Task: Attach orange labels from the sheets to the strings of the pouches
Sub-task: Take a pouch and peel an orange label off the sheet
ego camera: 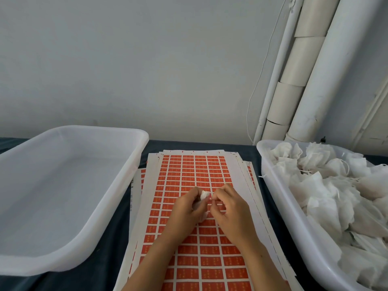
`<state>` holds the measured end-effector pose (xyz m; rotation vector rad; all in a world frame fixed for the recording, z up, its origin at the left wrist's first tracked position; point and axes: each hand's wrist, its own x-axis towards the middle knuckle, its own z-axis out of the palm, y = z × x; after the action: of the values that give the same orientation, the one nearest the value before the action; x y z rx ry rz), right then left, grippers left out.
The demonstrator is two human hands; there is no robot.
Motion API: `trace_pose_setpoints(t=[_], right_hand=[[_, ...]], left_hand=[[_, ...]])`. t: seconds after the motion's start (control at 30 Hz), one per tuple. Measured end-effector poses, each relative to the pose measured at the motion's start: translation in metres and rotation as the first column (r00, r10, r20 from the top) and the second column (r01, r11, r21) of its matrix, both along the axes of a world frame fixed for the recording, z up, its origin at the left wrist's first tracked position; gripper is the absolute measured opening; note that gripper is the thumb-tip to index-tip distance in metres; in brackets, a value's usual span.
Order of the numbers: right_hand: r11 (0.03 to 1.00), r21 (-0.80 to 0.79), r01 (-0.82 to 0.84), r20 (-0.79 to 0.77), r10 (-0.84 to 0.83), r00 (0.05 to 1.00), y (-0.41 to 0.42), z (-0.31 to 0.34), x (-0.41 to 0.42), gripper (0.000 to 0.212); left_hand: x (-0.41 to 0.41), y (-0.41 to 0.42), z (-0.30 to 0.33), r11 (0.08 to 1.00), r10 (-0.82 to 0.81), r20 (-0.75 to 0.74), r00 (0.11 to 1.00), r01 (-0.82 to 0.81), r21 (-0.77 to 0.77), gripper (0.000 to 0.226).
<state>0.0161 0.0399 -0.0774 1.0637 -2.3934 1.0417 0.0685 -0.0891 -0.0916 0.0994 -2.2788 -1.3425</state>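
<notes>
A stack of sheets of orange labels (195,173) lies in the middle of the dark table. Above it my left hand (184,208) grips a small white pouch (204,195), whose lower part shows under the palm. My right hand (228,208) is just to its right, thumb and forefinger pinched at the pouch's string; whether a label sits between them I cannot tell. The two hands nearly touch.
A translucent white bin (134,164) with nothing visible in it stands at the left. At the right, another bin (279,185) is heaped with several white pouches (327,181). White pipes (310,80) and a thin cord run down the wall behind.
</notes>
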Motion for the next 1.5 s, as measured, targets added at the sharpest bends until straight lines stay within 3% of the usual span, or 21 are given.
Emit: trace_pose_setpoints(t=[0.17,0.67,0.83,0.97,1.17,1.33,1.5], right_hand=[[0.998,-0.022,0.056,0.007,-0.056,0.998,-0.001,0.002,0.002,0.02],[0.992,-0.107,0.068,0.17,-0.05,0.984,0.003,-0.002,-0.004,0.021],[0.989,-0.116,0.093,0.164,-0.073,0.984,0.004,0.0,-0.007,0.028],[0.986,-0.127,0.106,0.18,-0.082,0.98,0.004,0.0,-0.006,0.022],[0.996,-0.043,0.08,0.403,-0.056,0.913,0.016,0.009,-0.009,0.003],[0.986,0.047,0.159,0.488,-0.162,0.858,0.054,0.01,0.002,0.021],[0.97,0.165,0.178,0.495,-0.238,0.836,0.082,0.01,0.017,0.029]], left_hand=[[0.0,0.001,0.003,1.0,0.014,0.004,1.0,-0.015,0.018,0.019],[0.005,-0.002,0.008,1.0,0.016,0.078,0.997,-0.018,0.017,0.02],[0.006,-0.003,0.01,1.0,-0.027,0.043,0.999,0.026,0.013,0.021],[0.004,-0.003,0.011,1.0,-0.023,0.034,0.999,0.023,0.01,0.021],[0.007,-0.004,0.01,1.0,-0.015,0.114,0.993,0.012,0.028,0.022],[0.011,-0.004,0.014,0.991,-0.057,0.157,0.986,0.037,0.13,0.023],[0.01,0.003,0.03,0.999,-0.052,0.27,0.961,0.05,0.014,0.02]])
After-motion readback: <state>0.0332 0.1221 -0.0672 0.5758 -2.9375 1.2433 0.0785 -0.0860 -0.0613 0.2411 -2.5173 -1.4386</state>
